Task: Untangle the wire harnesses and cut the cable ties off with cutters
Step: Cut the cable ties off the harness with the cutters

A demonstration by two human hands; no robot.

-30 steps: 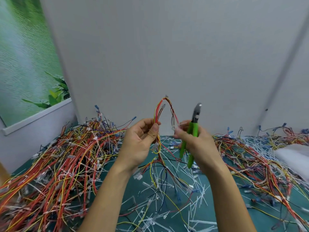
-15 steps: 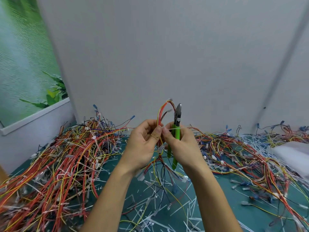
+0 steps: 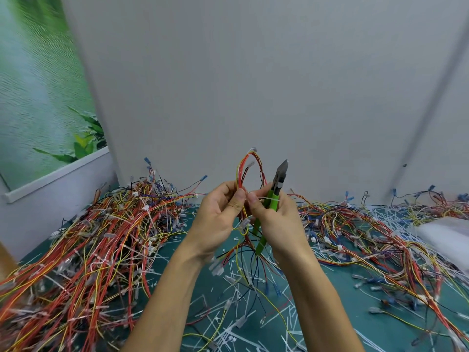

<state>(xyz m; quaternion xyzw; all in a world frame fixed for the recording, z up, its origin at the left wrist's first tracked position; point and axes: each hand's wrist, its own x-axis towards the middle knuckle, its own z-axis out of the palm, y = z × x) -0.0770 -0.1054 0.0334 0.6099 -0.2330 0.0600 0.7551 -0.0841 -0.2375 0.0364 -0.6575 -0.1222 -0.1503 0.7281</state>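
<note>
A small harness (image 3: 250, 163) of red, orange and yellow wires loops up between my hands, its loose ends hanging down to the table. My left hand (image 3: 220, 217) pinches the bundle between thumb and fingers. My right hand (image 3: 276, 219) grips the green-handled cutters (image 3: 275, 191), jaws pointing up and to the right beside the loop, and its thumb and forefinger pinch a white cable tie (image 3: 268, 198) that lies across the handles. Both thumbs nearly touch at the wires.
A big tangle of wire harnesses (image 3: 96, 247) fills the left of the green table (image 3: 396, 323). Another tangle (image 3: 375, 237) spreads on the right, near a white bag (image 3: 446, 237). Cut white ties (image 3: 243, 323) litter the middle. A grey wall stands close behind.
My right hand came in from the right to meet the left at the harness, then the cutters tilted rightward, and a white tie now sits between its thumb and forefinger.
</note>
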